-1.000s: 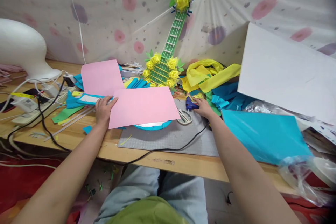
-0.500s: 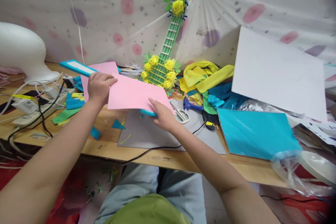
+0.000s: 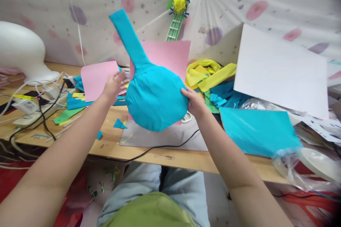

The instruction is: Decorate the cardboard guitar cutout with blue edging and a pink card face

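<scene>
A blue fabric-covered shape [image 3: 158, 97], round with a straight neck pointing up and left, is held up over the table. My right hand [image 3: 195, 101] grips its right edge, thumb on the front. My left hand [image 3: 115, 85] is beside its left edge with fingers apart, holding nothing. Behind the blue shape stands a pink sheet [image 3: 170, 55], partly hidden by it. Another pink sheet [image 3: 98, 79] lies behind my left hand. The green guitar-like piece [image 3: 175, 26] with a yellow flower shows only its upper part.
Yellow cloth [image 3: 210, 74], a blue board [image 3: 259, 131] and a large white board [image 3: 282, 72] are on the right. A power strip [image 3: 39, 110] with cables is at the left. A black cable [image 3: 160, 146] crosses the grey mat [image 3: 144, 138] near the front edge.
The blue shape has been turned so its broad round face shows, with its neck raised. My left hand has let go of it. The pink sheet now stands upright behind it.
</scene>
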`<state>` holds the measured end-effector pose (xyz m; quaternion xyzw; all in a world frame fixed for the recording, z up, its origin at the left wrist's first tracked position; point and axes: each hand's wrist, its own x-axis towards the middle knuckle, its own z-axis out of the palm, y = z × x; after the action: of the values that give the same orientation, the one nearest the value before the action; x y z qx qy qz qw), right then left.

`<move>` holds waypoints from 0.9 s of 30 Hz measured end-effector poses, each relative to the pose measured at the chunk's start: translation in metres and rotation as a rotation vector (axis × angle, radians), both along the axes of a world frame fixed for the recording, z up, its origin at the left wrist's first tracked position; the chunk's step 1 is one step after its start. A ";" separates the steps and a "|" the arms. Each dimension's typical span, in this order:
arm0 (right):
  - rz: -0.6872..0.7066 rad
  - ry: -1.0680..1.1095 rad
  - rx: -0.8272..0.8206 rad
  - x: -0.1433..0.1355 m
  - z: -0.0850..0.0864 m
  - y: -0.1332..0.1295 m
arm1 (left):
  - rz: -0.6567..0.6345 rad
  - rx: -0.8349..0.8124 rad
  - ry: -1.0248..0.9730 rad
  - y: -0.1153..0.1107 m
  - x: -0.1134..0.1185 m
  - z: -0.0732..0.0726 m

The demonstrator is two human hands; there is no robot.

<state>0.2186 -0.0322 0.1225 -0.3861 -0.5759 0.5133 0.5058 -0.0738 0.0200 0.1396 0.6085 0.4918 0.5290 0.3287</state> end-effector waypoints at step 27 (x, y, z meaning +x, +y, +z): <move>-0.343 -0.698 -0.127 -0.017 -0.065 0.003 | -0.236 -0.532 -0.459 -0.031 0.038 -0.063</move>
<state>0.2011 -0.0291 0.0571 -0.6587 -0.6073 0.2939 0.3332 -0.0356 -0.0113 0.0766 0.4199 0.4521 0.4638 0.6358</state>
